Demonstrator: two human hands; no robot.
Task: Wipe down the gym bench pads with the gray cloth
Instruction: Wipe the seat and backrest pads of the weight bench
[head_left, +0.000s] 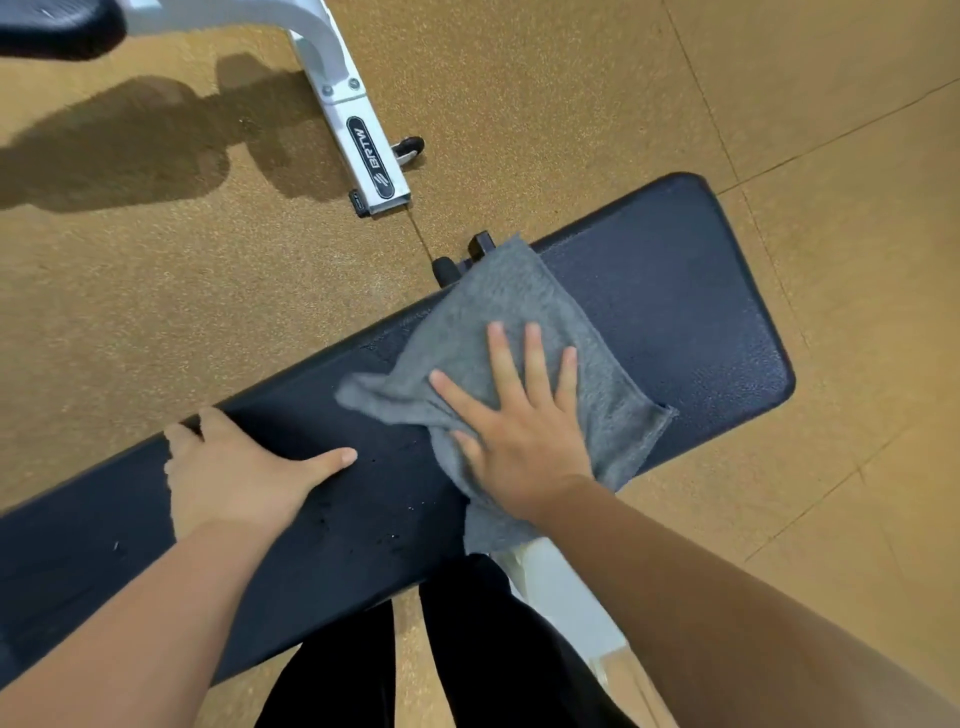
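Gray terry cloth (519, 306) lies rumpled across the long dark navy textured bench pad (675, 291). Its far corner hangs past the pad's far edge and hides part of a black bracket there. My right hand (519, 421) presses flat on the cloth, fingers straight and spread. My left hand (234, 478) grips the pad's far edge, apart from the cloth; the thumb stretches along the top and the fingertips bend over the edge, hidden. The pad's left end runs out of frame. Below it, my 2 black trouser legs (467, 654) and a white frame piece (561, 587) are partly covered. Another white steel frame (358, 135) stands on the speckled tan rubber floor (519, 78), its top cut off.
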